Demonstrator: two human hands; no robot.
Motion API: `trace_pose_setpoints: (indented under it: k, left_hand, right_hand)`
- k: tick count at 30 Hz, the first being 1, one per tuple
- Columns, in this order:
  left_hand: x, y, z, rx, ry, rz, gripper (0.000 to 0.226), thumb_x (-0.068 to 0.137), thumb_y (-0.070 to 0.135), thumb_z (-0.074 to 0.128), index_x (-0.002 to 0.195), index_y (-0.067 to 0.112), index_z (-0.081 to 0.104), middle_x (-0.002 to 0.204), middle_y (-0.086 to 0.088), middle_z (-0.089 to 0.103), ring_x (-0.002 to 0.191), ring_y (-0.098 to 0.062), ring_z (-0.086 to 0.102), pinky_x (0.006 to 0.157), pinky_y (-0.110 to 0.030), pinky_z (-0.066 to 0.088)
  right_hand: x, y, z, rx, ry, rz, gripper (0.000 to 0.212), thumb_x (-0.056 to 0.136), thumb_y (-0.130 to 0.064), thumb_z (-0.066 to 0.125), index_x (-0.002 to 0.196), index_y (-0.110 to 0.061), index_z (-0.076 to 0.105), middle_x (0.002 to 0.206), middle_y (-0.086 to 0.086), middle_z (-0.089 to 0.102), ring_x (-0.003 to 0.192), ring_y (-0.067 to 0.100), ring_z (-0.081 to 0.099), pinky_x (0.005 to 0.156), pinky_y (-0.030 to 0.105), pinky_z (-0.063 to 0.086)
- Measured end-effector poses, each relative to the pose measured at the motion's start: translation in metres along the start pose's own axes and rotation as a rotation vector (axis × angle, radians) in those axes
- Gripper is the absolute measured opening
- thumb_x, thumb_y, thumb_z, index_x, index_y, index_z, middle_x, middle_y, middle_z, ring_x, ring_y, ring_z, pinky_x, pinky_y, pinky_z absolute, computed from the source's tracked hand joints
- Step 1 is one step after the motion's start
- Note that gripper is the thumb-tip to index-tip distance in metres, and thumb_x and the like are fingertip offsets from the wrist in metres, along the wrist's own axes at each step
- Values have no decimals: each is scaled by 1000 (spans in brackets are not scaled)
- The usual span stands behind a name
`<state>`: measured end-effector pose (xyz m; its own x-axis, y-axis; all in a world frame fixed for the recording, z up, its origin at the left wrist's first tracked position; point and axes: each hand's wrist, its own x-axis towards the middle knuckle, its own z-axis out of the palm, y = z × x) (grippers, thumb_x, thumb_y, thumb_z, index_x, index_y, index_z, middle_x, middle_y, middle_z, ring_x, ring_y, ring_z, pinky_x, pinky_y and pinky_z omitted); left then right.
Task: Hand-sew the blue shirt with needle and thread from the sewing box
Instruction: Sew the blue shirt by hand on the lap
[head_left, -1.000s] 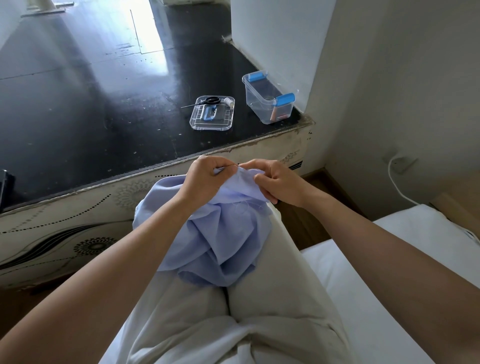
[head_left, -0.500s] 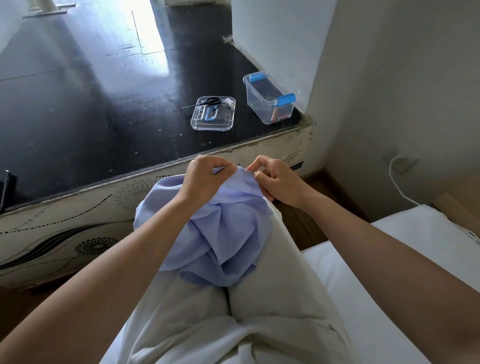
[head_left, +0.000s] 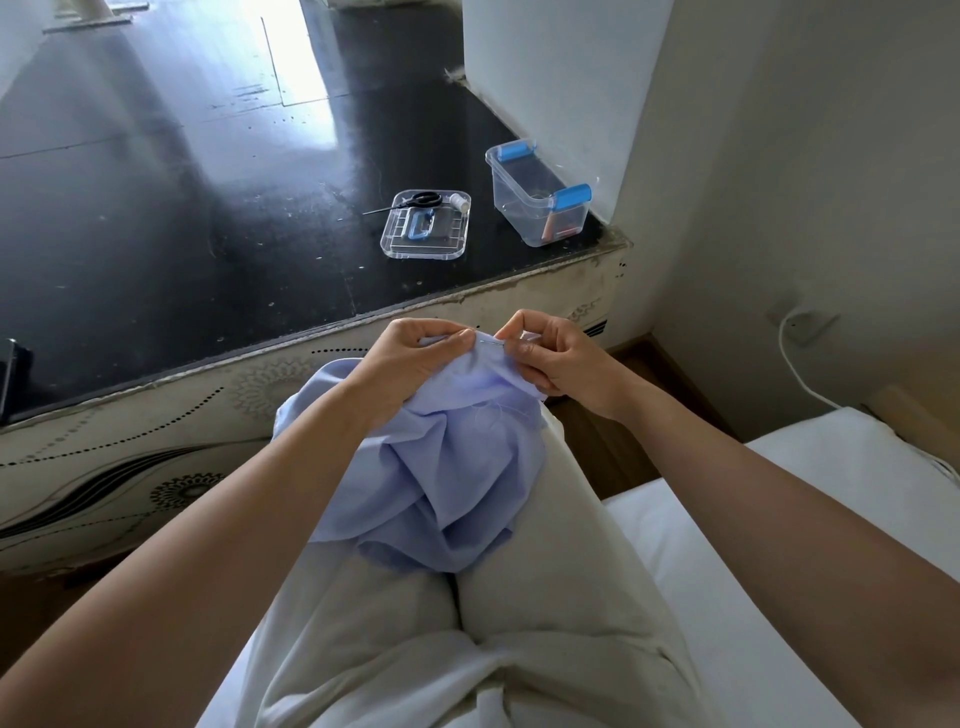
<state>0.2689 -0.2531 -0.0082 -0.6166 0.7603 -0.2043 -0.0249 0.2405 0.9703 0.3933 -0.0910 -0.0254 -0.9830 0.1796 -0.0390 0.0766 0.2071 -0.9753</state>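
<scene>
Pinching thin steel needle (head_left: 493, 340) at top fold of crumpled light-blue fabric shirt (head_left: 452, 467), right hand (head_left: 553, 361) is clamping it; left hand (head_left: 415, 356) is gripping same fold just beside. Shirt is lying on lap. Needle seems to be pointing at left fingertips (head_left: 464, 339), risking a prick on a hard push.

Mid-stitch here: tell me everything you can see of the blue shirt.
The blue shirt is pale blue, thin woven-looking cloth, crumpled in soft folds over the person's knees on light trousers. Its upper edge is raised: the left hand grips it, and the right hand pinches a needle lying across that edge. No buttons or collar show.
</scene>
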Motion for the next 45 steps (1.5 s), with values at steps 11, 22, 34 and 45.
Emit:
trace_pose_setpoints:
  k: [11, 22, 34, 45]
  left_hand:
    - [0, 4, 2, -232, -55, -173, 17, 93, 17, 61, 99, 6, 72, 85, -9, 73, 72, -17, 68, 64, -25, 58]
    - [4, 3, 5, -131, -15, -178, 17, 94, 22, 62, 96, 7, 71, 81, -6, 73, 68, -14, 67, 57, -22, 54]
    - [11, 8, 16, -83, 209, -228, 25, 83, 35, 76, 90, 11, 76, 90, -14, 75, 77, -24, 67, 79, -38, 57]
    - [6, 8, 13, -28, 121, -266, 16, 84, 27, 76, 79, 12, 75, 72, -3, 72, 61, -13, 65, 58, -23, 54]
  right_hand:
    - [5, 0, 8, 54, 41, 13, 12, 100, -23, 49, 105, -12, 54, 75, 14, 58, 52, 11, 47, 48, 15, 42]
    - [8, 2, 9, 53, 34, 31, 12, 104, -20, 40, 113, -14, 47, 74, 4, 56, 57, 11, 49, 52, 17, 43]
    - [20, 4, 18, -279, 457, -258, 20, 88, -34, 67, 98, -43, 52, 112, -2, 57, 94, 11, 54, 81, 14, 45]
    - [22, 3, 24, -489, 431, -440, 31, 90, -50, 44, 93, -26, 64, 104, 1, 53, 97, 14, 50, 88, 36, 47]
